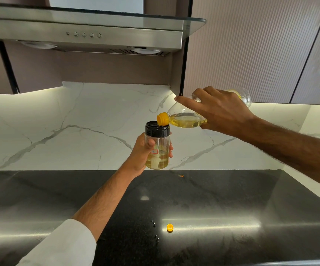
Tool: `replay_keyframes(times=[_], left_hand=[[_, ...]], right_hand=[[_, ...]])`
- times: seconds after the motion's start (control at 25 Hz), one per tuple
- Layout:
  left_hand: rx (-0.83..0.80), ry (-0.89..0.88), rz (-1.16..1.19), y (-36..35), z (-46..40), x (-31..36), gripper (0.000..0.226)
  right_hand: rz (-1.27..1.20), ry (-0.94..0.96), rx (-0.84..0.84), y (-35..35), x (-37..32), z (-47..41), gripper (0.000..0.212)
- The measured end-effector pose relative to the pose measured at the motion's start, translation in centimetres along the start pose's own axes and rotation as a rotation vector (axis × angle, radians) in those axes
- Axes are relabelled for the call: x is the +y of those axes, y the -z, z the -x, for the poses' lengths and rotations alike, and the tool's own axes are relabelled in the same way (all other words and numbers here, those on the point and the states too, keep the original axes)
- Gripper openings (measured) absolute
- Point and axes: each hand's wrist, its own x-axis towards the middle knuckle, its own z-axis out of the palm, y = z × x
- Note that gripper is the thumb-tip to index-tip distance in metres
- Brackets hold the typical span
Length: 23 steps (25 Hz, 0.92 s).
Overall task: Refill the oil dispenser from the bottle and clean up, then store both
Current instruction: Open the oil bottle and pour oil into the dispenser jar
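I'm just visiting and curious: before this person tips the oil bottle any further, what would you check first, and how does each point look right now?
1. Clear plastic oil bottle firmly held by the right hand: ok.
2. Clear dispenser jar with black collar upright in the left hand's grip: ok.
3. Bottle's yellow neck sits over the jar's opening: ok.
4. Jar has room left; oil fills only its lower part: ok.
5. Oil actually flowing into the jar: cannot tell.
6. Dark countertop clean: not ok, droplets lie beside the loose yellow cap.
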Motion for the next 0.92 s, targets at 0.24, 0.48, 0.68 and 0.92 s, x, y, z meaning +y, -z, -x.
replay_keyframes(times=[0.24,0.48,0.68,0.92], left_hand=[[0.001,-0.003,-0.007,0.04,0.02,0.01,0.103],[0.000,-0.001,-0.010,0.06,0.02,-0.07,0.104],[0.000,0.000,-0.010,0.05,-0.07,-0.03,0.104],[0.000,-0.002,0.001,0.16,-0.07,-0.21,0.100]], right_hand=[[0.000,0.000,-0.003,0.00,-0.02,0.09,0.118],[-0.009,0.001,0.001,-0.12,-0.06,0.11,0.118],[-0.007,-0.001,0.000,-0.07,-0.05,0.08,0.119],[-0.005,-0.006,-0.008,-0.22,-0.11,0.04,0.119]])
